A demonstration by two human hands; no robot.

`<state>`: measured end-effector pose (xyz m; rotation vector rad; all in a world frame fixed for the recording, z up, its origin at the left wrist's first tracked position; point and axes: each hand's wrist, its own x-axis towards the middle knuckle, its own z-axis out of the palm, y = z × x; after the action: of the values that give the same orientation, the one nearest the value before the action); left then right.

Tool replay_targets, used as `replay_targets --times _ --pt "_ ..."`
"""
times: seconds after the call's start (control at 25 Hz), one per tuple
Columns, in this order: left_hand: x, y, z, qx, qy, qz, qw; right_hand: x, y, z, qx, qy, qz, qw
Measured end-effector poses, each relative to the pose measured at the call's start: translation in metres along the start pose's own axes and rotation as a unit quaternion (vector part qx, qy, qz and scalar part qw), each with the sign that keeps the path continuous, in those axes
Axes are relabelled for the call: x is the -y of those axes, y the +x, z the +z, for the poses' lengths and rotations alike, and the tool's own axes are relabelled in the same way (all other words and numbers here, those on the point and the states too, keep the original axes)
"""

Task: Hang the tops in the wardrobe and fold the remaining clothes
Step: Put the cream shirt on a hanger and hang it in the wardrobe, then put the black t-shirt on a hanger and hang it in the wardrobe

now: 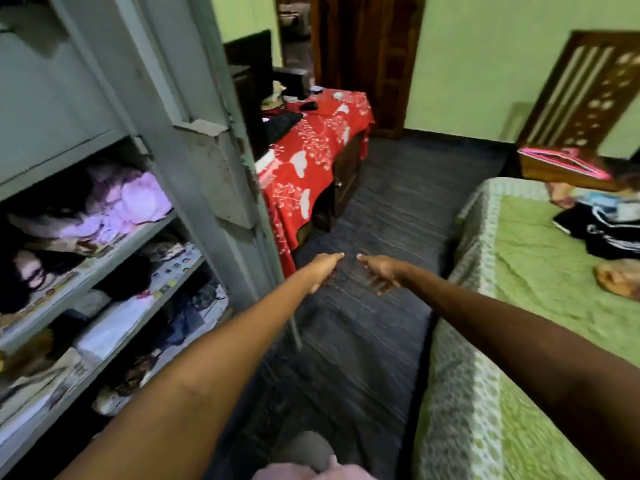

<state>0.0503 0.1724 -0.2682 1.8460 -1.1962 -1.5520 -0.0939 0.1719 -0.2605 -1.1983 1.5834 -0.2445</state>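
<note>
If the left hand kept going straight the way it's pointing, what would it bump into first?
Probably the red cloth draped over the table ahead. The left hand points forward over bare dark floor, with nothing between. Depth is hard to judge, so it might pass just to the right of the cloth's hanging edge.

A home bedroom: a bed (540, 271) beside an open wardrobe (194, 188) with shelves of clothes (128, 202)

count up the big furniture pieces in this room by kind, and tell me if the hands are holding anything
wardrobe: 1
bed: 1
table under the red cloth: 1
total: 3
The left hand and right hand hold nothing; both are stretched out over the floor.
</note>
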Motion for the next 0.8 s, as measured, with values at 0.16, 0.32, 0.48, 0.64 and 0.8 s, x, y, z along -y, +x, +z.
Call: replay_targets --times 0.16,0.32,0.48,0.64,0.8 --pt "-0.055 0.05 0.071 0.04 0.025 0.027 0.999 -0.044 0.016 -0.079 -0.075 0.088 0.033 0.993" --pt "-0.106 0.109 0.139 0.091 0.075 0.04 0.992 -0.076 0.05 -0.159 -0.145 0.158 0.069 0.974" --pt "-0.162 0.18 0.19 0.141 0.113 0.045 0.982 -0.086 0.094 -0.237 -0.195 0.217 0.093 0.952" --pt "-0.22 0.242 0.226 0.187 0.178 0.053 0.965 -0.093 0.141 -0.308 -0.235 0.252 0.126 0.93" --pt "-0.277 0.298 0.259 0.206 0.207 0.067 0.954 -0.105 0.175 -0.355 -0.265 0.305 0.155 0.902"
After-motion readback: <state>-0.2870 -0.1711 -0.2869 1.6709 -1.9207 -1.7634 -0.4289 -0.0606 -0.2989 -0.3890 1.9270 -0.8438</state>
